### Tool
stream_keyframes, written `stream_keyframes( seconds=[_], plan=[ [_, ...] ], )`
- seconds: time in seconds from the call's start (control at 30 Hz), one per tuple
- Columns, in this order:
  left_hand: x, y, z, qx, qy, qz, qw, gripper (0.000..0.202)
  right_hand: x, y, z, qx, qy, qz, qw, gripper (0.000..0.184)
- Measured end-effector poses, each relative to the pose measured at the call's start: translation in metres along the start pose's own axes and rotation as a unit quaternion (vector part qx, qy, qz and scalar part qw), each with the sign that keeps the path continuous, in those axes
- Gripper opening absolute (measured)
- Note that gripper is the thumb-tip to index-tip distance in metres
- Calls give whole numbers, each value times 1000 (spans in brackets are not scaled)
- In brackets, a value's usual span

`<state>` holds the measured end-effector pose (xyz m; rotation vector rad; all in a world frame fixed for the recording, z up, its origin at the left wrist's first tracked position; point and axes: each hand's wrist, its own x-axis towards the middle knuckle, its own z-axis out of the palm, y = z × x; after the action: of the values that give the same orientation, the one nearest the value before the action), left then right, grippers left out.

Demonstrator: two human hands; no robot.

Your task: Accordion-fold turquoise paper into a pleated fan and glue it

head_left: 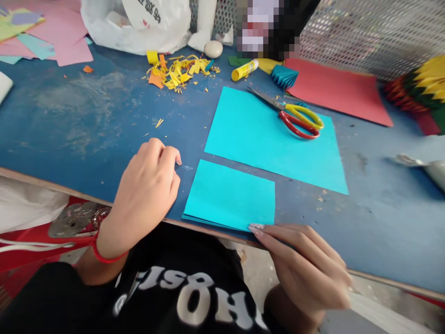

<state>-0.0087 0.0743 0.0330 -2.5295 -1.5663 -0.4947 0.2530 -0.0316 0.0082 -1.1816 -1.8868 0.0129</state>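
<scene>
A small folded cyan paper [231, 195] lies at the near edge of the blue table [86, 125]. My right hand [306, 266] rests at the table edge, with its fingertips touching the paper's near right corner. My left hand [148, 190] lies left of the paper, its fingers curled and pinched together on the table top; nothing shows in them. A larger cyan sheet [264, 148] lies just behind the small paper. Red-and-yellow scissors [295, 118] lie shut on that sheet.
A yellow glue stick [244, 70] and a pile of yellow and orange paper scraps [177, 72] sit further back. A red sheet [333, 90] lies at the back right. Pink and green papers [45, 32] and a white plastic bag [139, 23] are at the back left.
</scene>
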Motion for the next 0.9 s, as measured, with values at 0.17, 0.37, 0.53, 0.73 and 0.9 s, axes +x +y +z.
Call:
stream_keyframes(
  seconds=[0.17, 0.37, 0.53, 0.73, 0.9],
  plan=[
    [-4, 4, 2, -78, 2, -4, 997, 20, -1, 0, 0, 9, 3, -5, 1000, 30],
    [-8, 5, 3, -79, 22, -71, 994, 25, -1, 0, 0, 4, 5, 3, 1000, 28],
    [-5, 6, 3, -57, 21, -66, 996, 22, 4, 1, -4, 31, -30, -6, 999, 27],
    [-8, 7, 4, -34, 34, -50, 998, 20, 4, 2, -5, 29, -28, -4, 999, 27],
    [-8, 7, 4, -25, 45, -45, 998, 22, 3, -1, -3, 24, -18, 6, 1000, 26]
  ],
)
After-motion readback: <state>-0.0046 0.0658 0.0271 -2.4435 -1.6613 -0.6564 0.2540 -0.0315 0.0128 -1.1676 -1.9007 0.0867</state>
